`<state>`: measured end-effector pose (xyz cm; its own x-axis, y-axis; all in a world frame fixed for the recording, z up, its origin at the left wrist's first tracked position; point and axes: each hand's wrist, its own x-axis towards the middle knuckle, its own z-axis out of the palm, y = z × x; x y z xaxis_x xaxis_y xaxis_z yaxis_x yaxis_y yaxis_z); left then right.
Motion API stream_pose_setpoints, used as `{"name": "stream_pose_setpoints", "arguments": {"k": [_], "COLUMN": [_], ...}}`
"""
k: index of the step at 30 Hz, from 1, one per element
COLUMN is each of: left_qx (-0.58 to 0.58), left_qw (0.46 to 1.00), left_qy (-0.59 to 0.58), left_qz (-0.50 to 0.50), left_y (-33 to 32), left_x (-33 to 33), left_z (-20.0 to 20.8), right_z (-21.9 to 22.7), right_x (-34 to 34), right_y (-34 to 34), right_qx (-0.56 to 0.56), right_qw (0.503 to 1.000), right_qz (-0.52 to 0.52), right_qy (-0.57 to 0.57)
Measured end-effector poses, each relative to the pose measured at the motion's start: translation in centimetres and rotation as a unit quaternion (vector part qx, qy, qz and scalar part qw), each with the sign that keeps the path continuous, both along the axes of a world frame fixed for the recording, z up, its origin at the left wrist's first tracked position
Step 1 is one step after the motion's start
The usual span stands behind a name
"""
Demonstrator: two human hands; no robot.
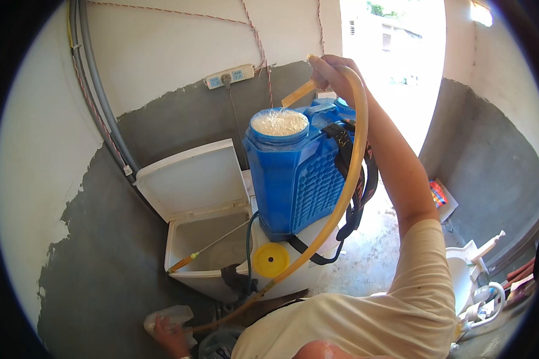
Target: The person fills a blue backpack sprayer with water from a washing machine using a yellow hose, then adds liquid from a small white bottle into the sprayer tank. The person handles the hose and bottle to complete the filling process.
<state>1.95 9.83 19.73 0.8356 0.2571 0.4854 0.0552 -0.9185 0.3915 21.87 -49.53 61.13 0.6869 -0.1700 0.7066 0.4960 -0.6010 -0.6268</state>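
Observation:
High over a blue backpack sprayer tank (270, 188), my right hand (336, 76) is closed round a yellowish hose (348, 197). The hose's cut end points down just above the tank's round mouth, which shows whitish foam (280, 122) near the rim. From my right hand the hose arcs down past the tank toward my left side. Low at the left, my left hand (171, 336) is closed on a translucent white plastic thing (178, 313), whose kind I cannot make out. The hose's lower end runs close to it. A yellow lid (271, 259) lies before the tank.
The tank stands on a white appliance (209, 276) with a raised lid (192, 179). A thin rod with an orange handle (184, 262) rests across its tub. Behind, a power strip (229, 76) hangs on the wall. Black straps (354, 209) dangle from the tank; a white basin (459, 278) is at right.

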Motion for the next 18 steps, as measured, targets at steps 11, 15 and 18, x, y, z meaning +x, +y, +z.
{"name": "stream_pose_setpoints", "arguments": {"k": [11,15,18], "left_qx": [-0.083,-0.129,-0.145], "left_qw": [0.985,0.97,0.963], "left_qy": [-0.027,-0.024,-0.012], "left_qz": [-0.152,-0.206,-0.226], "left_y": [-11.4,-14.2,-16.2], "left_x": [0.6,0.8,0.6], "left_z": [0.5,-1.2,-1.3], "right_z": [-2.9,-3.7,-3.8], "right_x": [-1.6,-1.6,-1.9], "right_y": [0.2,-0.4,-0.6], "right_qx": [0.026,0.034,0.064], "right_qw": [0.995,0.995,0.994], "right_qz": [-0.022,-0.026,-0.013], "right_qy": [-0.094,-0.088,-0.086]}}
